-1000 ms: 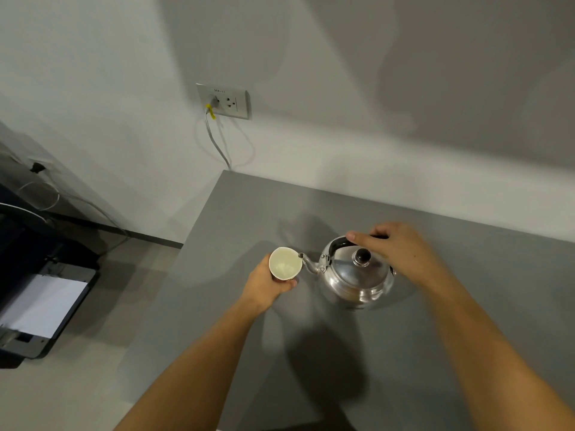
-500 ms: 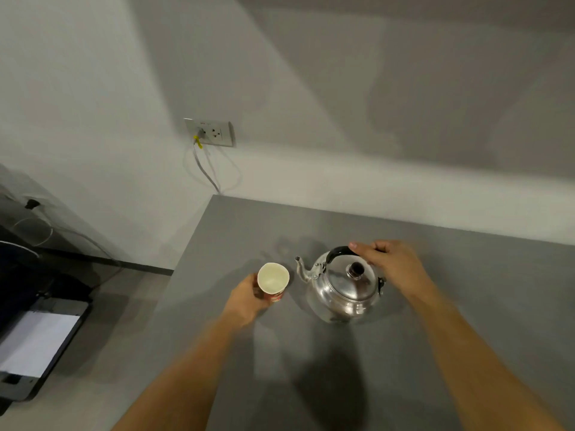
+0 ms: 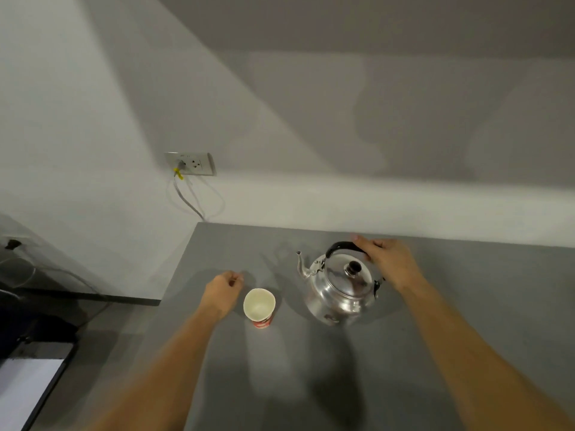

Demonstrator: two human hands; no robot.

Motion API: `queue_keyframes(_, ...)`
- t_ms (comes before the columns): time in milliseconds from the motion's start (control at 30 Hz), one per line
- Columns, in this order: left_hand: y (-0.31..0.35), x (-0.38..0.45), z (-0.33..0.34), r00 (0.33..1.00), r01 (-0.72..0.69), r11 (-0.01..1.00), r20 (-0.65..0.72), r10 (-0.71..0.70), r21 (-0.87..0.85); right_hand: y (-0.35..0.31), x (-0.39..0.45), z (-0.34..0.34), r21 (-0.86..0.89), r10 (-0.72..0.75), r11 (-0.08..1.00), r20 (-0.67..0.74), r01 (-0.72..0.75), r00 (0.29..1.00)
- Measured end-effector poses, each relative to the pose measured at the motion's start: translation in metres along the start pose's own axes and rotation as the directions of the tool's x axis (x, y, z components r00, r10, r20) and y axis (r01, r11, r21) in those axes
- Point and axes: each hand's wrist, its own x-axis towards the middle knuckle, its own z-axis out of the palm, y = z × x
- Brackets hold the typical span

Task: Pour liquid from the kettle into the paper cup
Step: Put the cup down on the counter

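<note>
A grey counter (image 3: 404, 368) meets a pale wall (image 3: 93, 104) crossed by broad, soft shadows. A wall socket (image 3: 190, 163) holds a plug with a yellow tag, its grey cable (image 3: 186, 197) dropping behind the counter's far left corner. At lower left, a dark-framed white panel (image 3: 28, 387) lies on the grey floor (image 3: 118, 331).

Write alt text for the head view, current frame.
A person's right hand grasps the black handle of a steel kettle standing on a grey table. The left hand rests beside, not touching, an upright paper cup left of the kettle.
</note>
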Motion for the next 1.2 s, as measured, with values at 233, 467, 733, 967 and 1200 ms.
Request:
queue_keyframes(233, 0.074, 0.073, 0.014, 0.999, -0.037, 0.999, 0.029, 0.038, -0.025, -0.01, 0.116, -0.002, -0.076, 0.068, 0.994, -0.082, -0.074, 0.994)
queue_keyframes(467, 0.081, 0.083, 0.017, 0.999, -0.043, 0.999, 0.021, 0.043, 0.01, -0.018, 0.163, 0.026, -0.137, 0.03, 0.99, -0.052, -0.036, 0.998)
queue_keyframes(733, 0.072, 0.072, 0.027, 0.998, -0.051, 0.999, 0.036, 0.051, -0.013, -0.008, 0.165, 0.038, -0.184, 0.02, 0.983, -0.019, -0.023, 1.0)
queue_keyframes(967, 0.077, 0.067, 0.026, 0.997, -0.065, 0.998, 0.042, 0.066, -0.015, -0.008, 0.17, 0.033, -0.191, 0.002, 0.981, -0.046, -0.011, 0.999)
queue_keyframes(1200, 0.076, 0.06, 0.022, 0.997, -0.067, 0.997, 0.041, 0.068, -0.027, -0.009, 0.17, 0.033, -0.202, -0.007, 0.979, -0.009, 0.005, 1.0)
